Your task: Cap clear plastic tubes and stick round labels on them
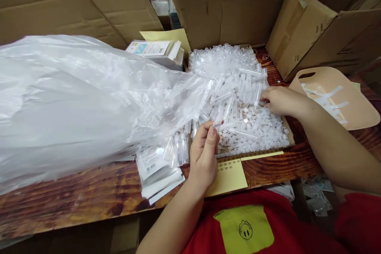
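My left hand (pixel 204 151) is closed on a small clear plastic tube (pixel 219 117) at the near edge of a shallow cardboard tray (pixel 289 134) heaped with several clear tubes and white caps (pixel 238 87). My right hand (pixel 279 100) rests on the right side of the heap, its fingertips pinching among the clear tubes; whether it grips one is hard to tell. A big translucent plastic bag (pixel 74 103) lies to the left, its mouth spilling tubes toward the tray.
Stacks of small sealed packets (pixel 157 170) lie by my left wrist, more packets (pixel 157 49) at the back. A yellow card (pixel 229 174) sticks out under the tray. A beige basket (pixel 354 107) with white strips sits right. Cardboard boxes (pixel 312 27) wall the wooden table (pixel 74 194).
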Action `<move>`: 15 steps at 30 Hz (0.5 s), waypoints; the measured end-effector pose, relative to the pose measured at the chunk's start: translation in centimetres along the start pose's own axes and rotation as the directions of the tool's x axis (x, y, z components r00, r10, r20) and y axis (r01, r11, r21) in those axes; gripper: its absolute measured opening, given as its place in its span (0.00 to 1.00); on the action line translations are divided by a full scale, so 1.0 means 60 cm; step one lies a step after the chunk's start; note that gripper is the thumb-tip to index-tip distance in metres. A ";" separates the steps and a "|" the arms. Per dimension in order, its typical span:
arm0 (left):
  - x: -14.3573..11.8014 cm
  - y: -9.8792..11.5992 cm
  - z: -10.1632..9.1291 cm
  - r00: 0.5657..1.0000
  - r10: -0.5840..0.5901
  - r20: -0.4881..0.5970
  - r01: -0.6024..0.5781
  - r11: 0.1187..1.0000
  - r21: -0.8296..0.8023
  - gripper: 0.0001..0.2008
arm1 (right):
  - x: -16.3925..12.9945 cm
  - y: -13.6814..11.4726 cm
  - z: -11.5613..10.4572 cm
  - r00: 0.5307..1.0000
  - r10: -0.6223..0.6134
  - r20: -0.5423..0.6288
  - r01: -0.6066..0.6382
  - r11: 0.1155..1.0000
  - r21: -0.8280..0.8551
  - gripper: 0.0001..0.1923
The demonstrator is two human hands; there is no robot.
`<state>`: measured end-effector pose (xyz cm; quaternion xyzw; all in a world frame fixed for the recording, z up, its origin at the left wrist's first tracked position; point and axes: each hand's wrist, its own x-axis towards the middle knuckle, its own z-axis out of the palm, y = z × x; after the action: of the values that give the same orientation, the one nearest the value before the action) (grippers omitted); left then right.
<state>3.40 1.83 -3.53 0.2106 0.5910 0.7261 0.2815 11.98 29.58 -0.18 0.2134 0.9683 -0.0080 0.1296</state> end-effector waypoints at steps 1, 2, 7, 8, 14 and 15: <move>0.000 -0.001 -0.001 1.000 -0.006 0.008 0.006 1.000 0.026 0.22 | 0.001 -0.001 -0.002 1.000 -0.015 0.005 0.015 1.000 0.008 0.07; 0.001 -0.001 -0.002 1.000 -0.006 0.011 0.006 0.999 0.051 0.21 | 0.002 -0.004 -0.004 1.000 -0.029 0.004 0.029 0.999 0.015 0.07; 0.000 0.003 -0.001 0.999 0.028 0.026 -0.030 0.994 0.106 0.17 | -0.004 -0.023 -0.002 0.998 -0.029 -0.052 0.030 0.999 0.028 0.12; 0.000 0.005 0.000 0.999 0.026 0.034 -0.030 0.994 0.109 0.16 | -0.004 -0.026 0.000 0.998 -0.023 -0.063 0.025 0.999 0.030 0.12; -0.001 0.005 0.000 0.998 0.009 0.061 -0.017 0.990 0.138 0.13 | -0.008 -0.025 0.007 0.992 -0.046 -0.119 0.054 0.996 0.065 0.08; -0.001 0.005 -0.001 0.998 0.012 0.057 -0.020 0.990 0.139 0.14 | -0.010 -0.023 0.005 0.990 -0.052 -0.128 0.061 0.996 0.068 0.08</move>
<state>3.37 1.72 -3.25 0.2547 0.6305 0.6790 0.2767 12.03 28.06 -0.38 0.1906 0.9793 -0.0329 0.0602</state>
